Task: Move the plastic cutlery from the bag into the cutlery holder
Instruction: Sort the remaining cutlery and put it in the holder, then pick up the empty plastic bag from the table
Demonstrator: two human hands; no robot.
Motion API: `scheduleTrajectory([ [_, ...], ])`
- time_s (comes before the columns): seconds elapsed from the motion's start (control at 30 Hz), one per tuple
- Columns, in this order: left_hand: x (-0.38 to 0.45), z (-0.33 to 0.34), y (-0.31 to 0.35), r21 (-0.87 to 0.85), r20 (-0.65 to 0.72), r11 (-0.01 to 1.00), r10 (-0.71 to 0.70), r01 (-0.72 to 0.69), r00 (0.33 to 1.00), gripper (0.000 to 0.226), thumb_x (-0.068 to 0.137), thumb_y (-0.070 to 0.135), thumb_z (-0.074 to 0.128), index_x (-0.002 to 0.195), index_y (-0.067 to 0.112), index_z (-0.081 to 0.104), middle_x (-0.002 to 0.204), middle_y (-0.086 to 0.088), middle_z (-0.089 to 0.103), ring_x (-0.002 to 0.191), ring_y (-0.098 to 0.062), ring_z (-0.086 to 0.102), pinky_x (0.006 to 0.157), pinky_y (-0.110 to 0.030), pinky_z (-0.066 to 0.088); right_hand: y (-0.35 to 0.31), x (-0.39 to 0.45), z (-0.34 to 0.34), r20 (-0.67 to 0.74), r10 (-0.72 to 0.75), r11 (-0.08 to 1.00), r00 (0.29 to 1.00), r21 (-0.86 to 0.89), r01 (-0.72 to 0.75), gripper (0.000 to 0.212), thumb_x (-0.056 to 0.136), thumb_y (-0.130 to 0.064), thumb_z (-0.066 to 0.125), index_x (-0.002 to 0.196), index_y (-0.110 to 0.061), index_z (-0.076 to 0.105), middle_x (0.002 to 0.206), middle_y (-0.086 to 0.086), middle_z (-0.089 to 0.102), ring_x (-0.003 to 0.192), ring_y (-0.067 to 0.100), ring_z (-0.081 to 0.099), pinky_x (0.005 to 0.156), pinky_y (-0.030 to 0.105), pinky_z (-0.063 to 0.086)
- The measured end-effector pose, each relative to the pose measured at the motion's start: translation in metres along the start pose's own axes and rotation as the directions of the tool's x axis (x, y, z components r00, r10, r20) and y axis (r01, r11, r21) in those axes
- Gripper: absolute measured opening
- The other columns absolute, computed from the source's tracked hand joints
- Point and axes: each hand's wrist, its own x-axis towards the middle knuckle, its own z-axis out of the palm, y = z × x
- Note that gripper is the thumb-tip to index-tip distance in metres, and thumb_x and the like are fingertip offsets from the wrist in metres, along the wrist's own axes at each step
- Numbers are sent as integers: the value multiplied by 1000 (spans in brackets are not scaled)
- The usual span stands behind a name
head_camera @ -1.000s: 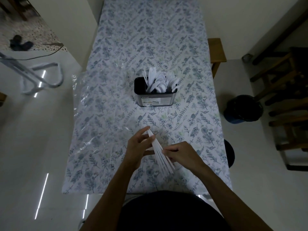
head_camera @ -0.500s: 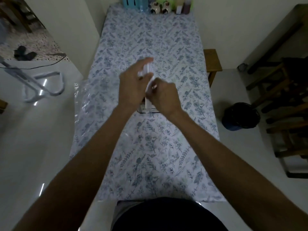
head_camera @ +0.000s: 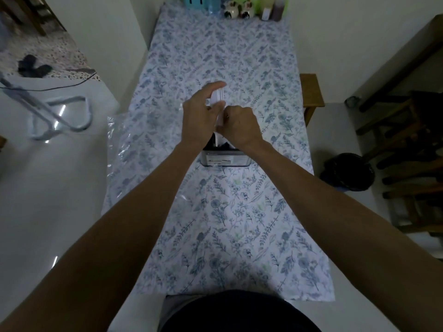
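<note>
Clear glossy bag [head_camera: 124, 140] — printed tablecloth [head_camera: 223, 224]

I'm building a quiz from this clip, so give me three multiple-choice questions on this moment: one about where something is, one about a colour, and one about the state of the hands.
1. Where is the bundle of white plastic cutlery?
A. Flat on the tablecloth near the person
B. Held in both hands above the cutlery holder
C. On the floor by the bin

2. What colour is the print on the tablecloth?
A. Red checks
B. Plain yellow
C. Blue and green leaves on white

3. What is the left hand doing?
A. Gripping the cutlery
B. Resting flat on the table
C. Hanging at the person's side

Answers:
1 B: both the left hand and the right hand close round the bundle, right over the dark holder.
2 C: leafy blue-green sprigs cover the white cloth.
3 A: its fingers and thumb curl round the upper end of the bundle.
</note>
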Motion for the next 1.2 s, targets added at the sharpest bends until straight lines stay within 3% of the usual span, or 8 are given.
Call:
scheduleTrajectory([
  [0.23,-10,6,-18,116,39,993,-21,16,999,32,93,14,69,124,11,69,121,-6,71,107,-15,66,94,-40,55,3,-3,5,71,105,991,992,-93,-98,46,81,-48,75,99,-7,70,104,9,66,104,26,61,71,35,53],
  [0.47,-22,-13,-17,403,-84,915,47,-10,995,61,101,60,47,149,22,48,159,0,41,147,-16,35,117,-36,21,8,-18,-5,-180,0,989,984,-146,-27,108,59,-86,63,128,-4,55,126,12,53,113,29,49,93,35,49],
  [0.57,-26,-37,-29,373,-98,925,-33,68,995,63,103,60,40,151,20,44,159,1,41,148,-14,34,118,-36,18,-3,-34,1,-335,-44,999,941,-35,34,85,70,-78,67,121,-9,57,117,8,57,106,25,52,81,29,49],
  [0.7,-49,-78,-74,412,-141,867,-243,280,960,63,101,63,41,148,21,46,153,-1,47,144,-20,40,119,-49,25,-43,-64,36,-177,-127,975,976,157,155,44,89,-46,68,116,-13,56,107,3,60,97,20,56,69,33,52],
  [0.87,-86,-147,-156,546,-198,613,-568,571,799,64,95,54,60,145,15,48,149,-15,48,138,-35,45,112,-55,30,-77,-58,113,269,-70,974,960,226,8,50,94,-35,63,133,-11,44,127,14,55,114,31,56,85,46,53],
  [0.97,-101,-181,-196,564,-226,419,-750,712,621,72,93,53,63,147,10,42,147,-22,46,136,-42,44,112,-56,29,-83,-39,152,434,89,987,896,84,-139,70,97,-34,59,150,-4,25,154,25,28,141,41,30,105,50,42],
  [1.07,-103,-198,-226,446,-166,366,-863,817,477,75,93,51,65,148,7,37,145,-23,51,134,-41,48,112,-53,34,-83,-19,179,456,293,942,840,14,-336,75,97,-31,58,153,-2,18,159,25,18,147,42,20,110,51,37],
  [1.2,-100,-211,-242,269,-131,415,-878,869,460,60,97,36,63,143,3,44,140,-23,57,127,-38,56,104,-41,44,-86,-15,199,396,451,870,800,4,-492,80,92,-30,61,154,-1,18,155,23,27,144,40,28,110,48,41],
])
